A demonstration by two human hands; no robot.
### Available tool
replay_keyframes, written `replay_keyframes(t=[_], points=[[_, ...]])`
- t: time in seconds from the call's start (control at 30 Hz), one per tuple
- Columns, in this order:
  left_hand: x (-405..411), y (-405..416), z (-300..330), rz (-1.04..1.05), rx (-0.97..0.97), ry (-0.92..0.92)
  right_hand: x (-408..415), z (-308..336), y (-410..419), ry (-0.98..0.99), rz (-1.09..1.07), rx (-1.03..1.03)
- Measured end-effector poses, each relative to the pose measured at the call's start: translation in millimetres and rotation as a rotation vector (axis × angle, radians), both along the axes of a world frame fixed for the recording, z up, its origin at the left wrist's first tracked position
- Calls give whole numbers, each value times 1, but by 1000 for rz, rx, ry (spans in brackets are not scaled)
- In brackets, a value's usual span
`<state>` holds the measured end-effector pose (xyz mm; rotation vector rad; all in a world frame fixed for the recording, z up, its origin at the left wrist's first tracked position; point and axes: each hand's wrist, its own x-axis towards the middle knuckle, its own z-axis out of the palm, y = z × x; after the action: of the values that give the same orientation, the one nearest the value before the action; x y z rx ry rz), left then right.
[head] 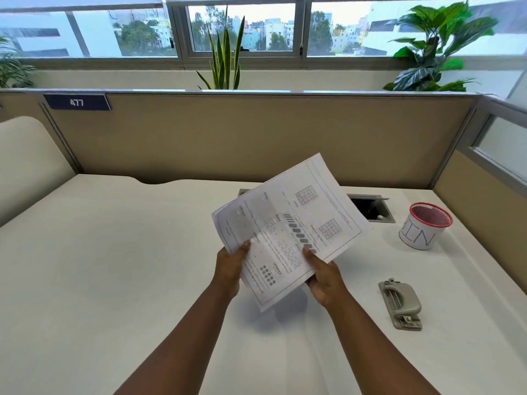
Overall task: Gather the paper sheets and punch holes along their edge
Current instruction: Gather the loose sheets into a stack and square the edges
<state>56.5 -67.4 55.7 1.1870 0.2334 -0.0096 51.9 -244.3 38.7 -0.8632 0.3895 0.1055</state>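
Note:
Both hands hold a small stack of printed paper sheets [288,226] lifted above the white desk, the sheets fanned out of line with each other. My left hand [229,270] grips the lower left edge with the thumb on top. My right hand [325,276] pinches the lower right edge, thumb on the print. A grey hole punch [399,303] lies on the desk to the right of my right hand, apart from the sheets.
A red mesh cup [426,225] wrapped in paper marked "BIN" stands at the far right. An open cable hatch [370,208] sits in the desk [114,266] behind the sheets. Beige partitions close the back and sides.

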Motion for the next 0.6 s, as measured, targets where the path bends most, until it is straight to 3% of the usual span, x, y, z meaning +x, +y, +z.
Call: replay_keyframes(t=[0.23, 0.37, 0.6], points=[[5, 26, 5, -30, 6, 38, 6, 21, -19, -111, -87, -426], [17, 39, 22, -92, 247, -49, 9, 30, -29, -204, -43, -712], [22, 14, 34, -71, 402, -166, 7, 27, -16, -283, -69, -869]])
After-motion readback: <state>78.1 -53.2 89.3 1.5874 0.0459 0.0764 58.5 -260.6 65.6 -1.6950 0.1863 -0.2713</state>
